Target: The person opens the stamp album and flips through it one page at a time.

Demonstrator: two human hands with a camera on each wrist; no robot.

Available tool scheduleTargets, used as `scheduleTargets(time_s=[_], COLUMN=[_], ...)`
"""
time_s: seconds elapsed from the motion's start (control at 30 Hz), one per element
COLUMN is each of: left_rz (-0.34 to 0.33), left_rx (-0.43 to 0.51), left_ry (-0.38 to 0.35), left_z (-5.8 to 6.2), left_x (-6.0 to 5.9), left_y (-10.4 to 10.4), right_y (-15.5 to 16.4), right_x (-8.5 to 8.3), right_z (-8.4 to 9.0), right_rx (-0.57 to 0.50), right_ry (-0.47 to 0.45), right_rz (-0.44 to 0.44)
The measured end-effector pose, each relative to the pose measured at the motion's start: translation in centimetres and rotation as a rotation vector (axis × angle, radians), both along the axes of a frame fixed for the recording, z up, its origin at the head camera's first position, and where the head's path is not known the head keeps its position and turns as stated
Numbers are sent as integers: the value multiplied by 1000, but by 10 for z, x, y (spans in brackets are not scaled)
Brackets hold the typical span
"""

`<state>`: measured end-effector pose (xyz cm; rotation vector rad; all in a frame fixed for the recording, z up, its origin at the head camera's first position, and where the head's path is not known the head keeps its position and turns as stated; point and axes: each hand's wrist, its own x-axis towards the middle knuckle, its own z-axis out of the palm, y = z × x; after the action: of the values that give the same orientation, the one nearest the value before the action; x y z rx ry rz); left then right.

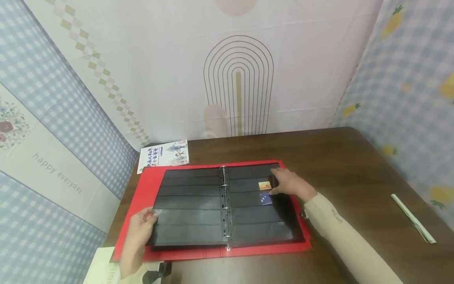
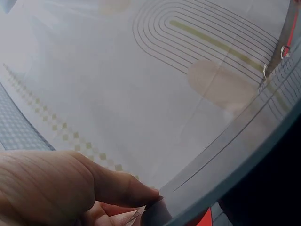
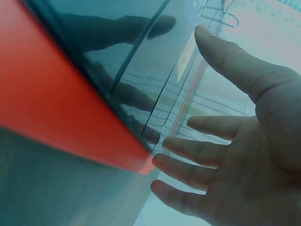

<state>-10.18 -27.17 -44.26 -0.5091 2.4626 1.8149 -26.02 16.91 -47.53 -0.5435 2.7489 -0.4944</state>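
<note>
A red ring binder (image 1: 145, 185) lies open on the brown table (image 1: 354, 165), showing black pocket pages (image 1: 188, 209) with metal rings (image 1: 224, 205) in the middle. On the right page sit an orange card (image 1: 264, 185) and a blue card (image 1: 265, 198). My right hand (image 1: 289, 182) rests with straight fingers on the right page beside the cards; the right wrist view shows its fingers (image 3: 202, 165) spread by the binder's red edge (image 3: 56, 117). My left hand (image 1: 140, 227) pinches the left page's outer edge (image 2: 160, 207) between thumb (image 2: 117, 188) and fingers.
A printed booklet (image 1: 164, 154) lies behind the binder at the table's back left. A white-and-green paper-wrapped stick (image 1: 413, 217) lies at the right. A cream object (image 1: 103, 268) sits at the near left corner. Patterned cloth walls enclose the table.
</note>
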Motion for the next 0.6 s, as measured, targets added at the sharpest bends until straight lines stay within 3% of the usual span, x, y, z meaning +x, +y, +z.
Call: scheduleTargets(time_s=[0.13,0.37,0.6], left_rz=[16,17,34], left_rx=[-67,-388,-510], left_ry=[5,28,-46], left_z=[-3,-3,3], left_x=[-2,-6,-7], left_y=[-2,1,13], right_y=[3,3,1], right_x=[-6,-16,-25], right_z=[0,-1,-4], right_rx=[-4,-11,-19], right_ry=[4,-26,-89], right_rz=[2,4,-16])
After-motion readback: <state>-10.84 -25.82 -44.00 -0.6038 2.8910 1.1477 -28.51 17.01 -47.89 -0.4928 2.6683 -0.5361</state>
